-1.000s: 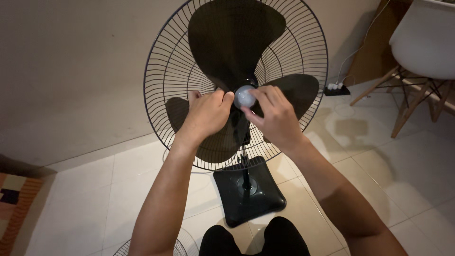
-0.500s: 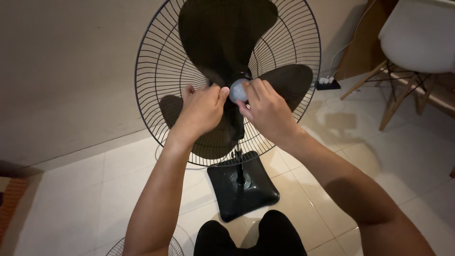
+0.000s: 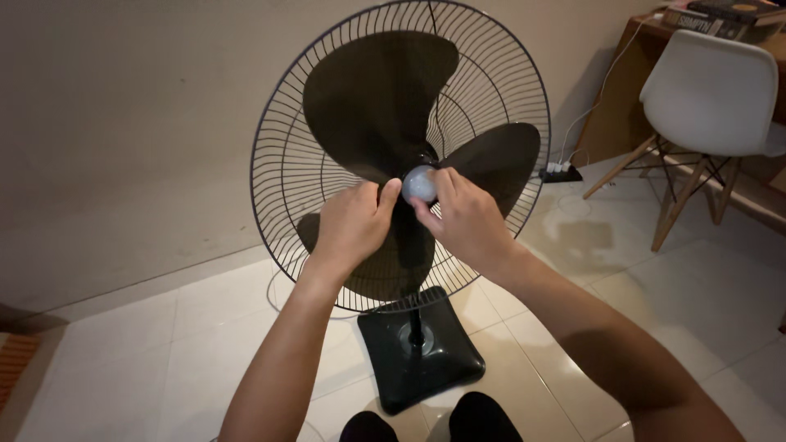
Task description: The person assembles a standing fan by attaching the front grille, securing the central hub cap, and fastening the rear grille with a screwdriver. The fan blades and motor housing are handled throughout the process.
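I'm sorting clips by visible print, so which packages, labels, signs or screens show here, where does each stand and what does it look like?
Books: a flat stack on the wooden desk at the top right, above the white chair; dark covers, pale lettering on one spine.
No packages, signs or screens show. The fan and the pale cap between the left hand and the right hand show no label.

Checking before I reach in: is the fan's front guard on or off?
Off: the blades are bare, with wire guard only behind them, and both hands reach the hub cap.
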